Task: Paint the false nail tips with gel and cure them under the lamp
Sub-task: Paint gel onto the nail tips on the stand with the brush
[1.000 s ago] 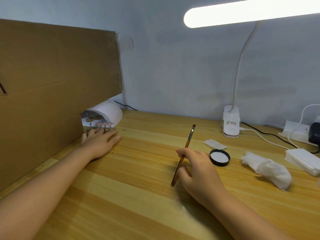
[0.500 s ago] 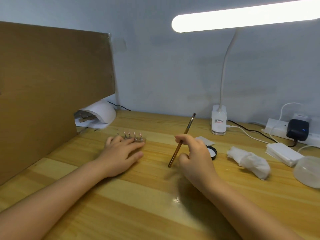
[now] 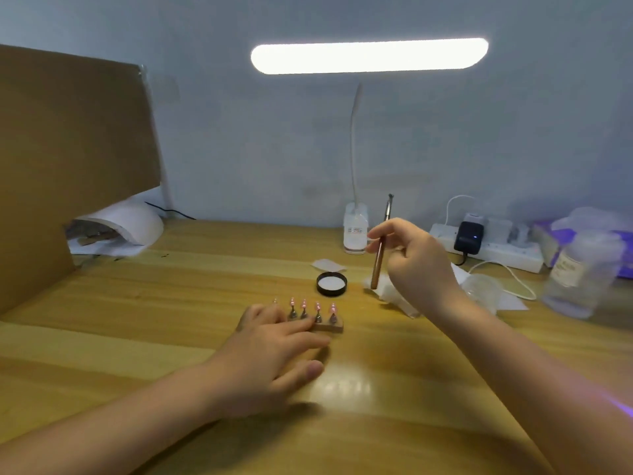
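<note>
A small wooden holder [image 3: 330, 326] stands on the desk's middle with several pink false nail tips [image 3: 318, 306] upright on metal stands. My left hand [image 3: 274, 351] lies flat beside it, straight fingers touching the holder's near edge. My right hand [image 3: 416, 260] is raised at the right and pinches a brown nail brush [image 3: 379, 258], bristles pointing up. The white curing lamp [image 3: 125, 222] sits at the back left, partly behind cardboard. A black gel lid [image 3: 331, 283] lies behind the holder.
A tall cardboard sheet [image 3: 68, 159] walls off the left side. A white desk lamp [image 3: 356, 231] stands at the back centre. White wipes [image 3: 397, 296], a power strip [image 3: 496, 248] with a black plug, a clear cup [image 3: 481, 293] and a clear jar [image 3: 579, 275] crowd the right.
My left hand has slid the nail holder from the curing lamp's mouth rightward to the desk's middle. My right hand has lifted the brush up and to the right.
</note>
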